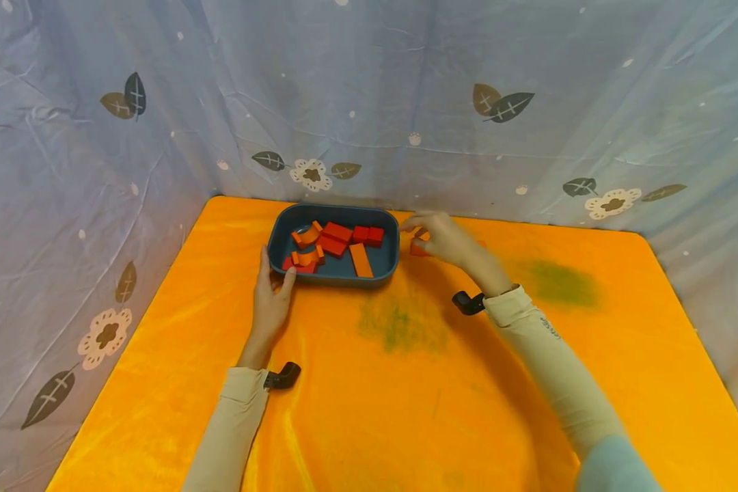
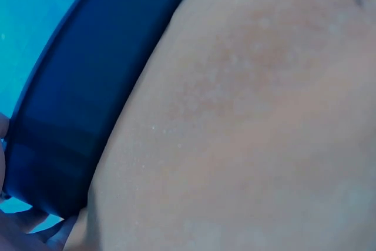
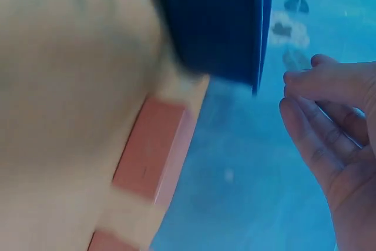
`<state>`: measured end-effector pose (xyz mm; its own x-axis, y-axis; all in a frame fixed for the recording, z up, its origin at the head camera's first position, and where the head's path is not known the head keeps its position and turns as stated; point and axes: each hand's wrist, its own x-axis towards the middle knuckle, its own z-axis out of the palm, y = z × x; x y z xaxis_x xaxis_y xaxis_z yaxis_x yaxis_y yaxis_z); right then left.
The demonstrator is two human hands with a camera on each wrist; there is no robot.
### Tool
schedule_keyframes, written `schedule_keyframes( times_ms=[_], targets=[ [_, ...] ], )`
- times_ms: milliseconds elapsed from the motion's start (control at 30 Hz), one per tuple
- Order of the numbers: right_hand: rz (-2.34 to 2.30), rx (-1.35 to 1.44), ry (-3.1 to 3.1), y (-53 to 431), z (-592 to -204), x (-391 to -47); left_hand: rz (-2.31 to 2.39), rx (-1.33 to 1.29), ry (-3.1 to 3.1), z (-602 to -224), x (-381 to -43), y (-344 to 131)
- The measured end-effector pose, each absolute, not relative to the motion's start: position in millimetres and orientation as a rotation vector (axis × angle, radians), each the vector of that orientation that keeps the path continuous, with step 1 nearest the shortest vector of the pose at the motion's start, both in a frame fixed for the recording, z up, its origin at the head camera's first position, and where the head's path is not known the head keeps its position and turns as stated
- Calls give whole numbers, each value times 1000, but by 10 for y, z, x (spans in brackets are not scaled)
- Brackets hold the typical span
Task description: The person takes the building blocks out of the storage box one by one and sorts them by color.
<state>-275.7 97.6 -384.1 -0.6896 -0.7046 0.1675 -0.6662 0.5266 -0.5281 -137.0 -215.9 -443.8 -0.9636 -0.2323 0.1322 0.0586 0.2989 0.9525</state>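
A dark blue-grey plastic bin [image 1: 332, 280] stands near the back edge of the table, holding several red blocks [image 1: 335, 239], two orange arch-shaped blocks [image 1: 308, 236] and a flat orange block [image 1: 361, 260]. My left hand [image 1: 271, 301] grips the bin's left front corner, its thumb at the rim and the fingers along the side. Just right of the bin, my right hand [image 1: 443, 239] hovers with loosely bent fingers and nothing visible between them. Below it lies a red block [image 1: 417, 248] on the table, partly hidden in the head view; the right wrist view shows this block [image 3: 153, 151] apart from the hand.
A yellow-orange cloth [image 1: 369, 396] with greenish stains covers the table. Behind and at the sides hang pale curtains [image 1: 406, 89] with leaves and flowers. Part of another block [image 1: 482, 244] shows just beyond the right wrist. Each wrist carries a black camera [image 1: 284, 376].
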Motion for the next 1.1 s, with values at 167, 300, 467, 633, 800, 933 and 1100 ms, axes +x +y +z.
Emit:
schedule_keyframes(
  times_ms=[167,300,467,633,800,933,1100],
  targets=[
    [-755,-1324,2657,650,-3857,-2770,-1724,152,-2317,-4430,-1392,-2161],
    [-662,-1372,2599,410,-3937,-2809,-1731,158,-2312,-4445,-1404,-2162],
    [-585,-1410,2541,193,-4065,-2835,-1725,156,-2314,-4467,-1409,-2160],
    [-505,-1400,2533,69,-4181,-2841,-1742,153,-2304,-4467,-1400,-2158],
    [-425,-1388,2513,7,-4247,-2851,-1730,140,-2306,-4462,-1396,-2166],
    [-327,-1385,2538,-29,-4229,-2841,-1729,130,-2289,-4488,-1405,-2187],
    [-123,-1291,2623,-36,-4172,-2813,-1738,139,-2276,-4666,-1474,-2230]
  ],
)
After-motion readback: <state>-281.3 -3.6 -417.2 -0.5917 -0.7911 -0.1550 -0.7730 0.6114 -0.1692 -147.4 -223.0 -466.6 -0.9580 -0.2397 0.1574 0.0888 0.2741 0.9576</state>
